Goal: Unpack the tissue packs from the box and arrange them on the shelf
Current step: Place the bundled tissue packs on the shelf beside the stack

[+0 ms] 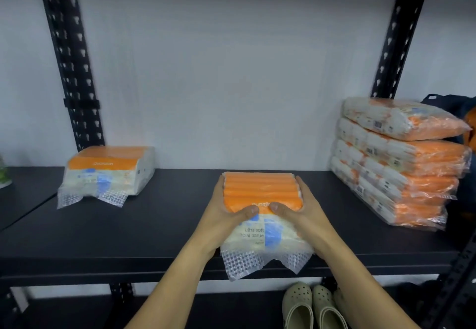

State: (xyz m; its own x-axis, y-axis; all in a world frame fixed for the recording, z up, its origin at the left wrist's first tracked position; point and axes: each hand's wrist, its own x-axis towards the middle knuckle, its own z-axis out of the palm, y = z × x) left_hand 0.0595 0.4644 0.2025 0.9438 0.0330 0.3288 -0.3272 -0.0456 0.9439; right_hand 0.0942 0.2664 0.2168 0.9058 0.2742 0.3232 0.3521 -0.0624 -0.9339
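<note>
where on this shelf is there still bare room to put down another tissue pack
Bare shelf lies between the lone tissue pack at left and the held pack, gripped by the left hand and right hand. A second gap separates the held pack from the stack at right. The right end is crowded.

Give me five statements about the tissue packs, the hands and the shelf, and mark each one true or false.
1. Both hands hold one pack. True: the left hand and right hand grip its sides.
2. That pack sits at the shelf's back edge. False: it is at the front edge of the shelf, its plastic flap overhanging.
3. A stack of packs stands on the right. True.
4. The single pack on the left lies on top of another. False: it lies alone on the shelf.
5. The space under the shelf holds a box. False: a pair of clogs shows there.
</note>
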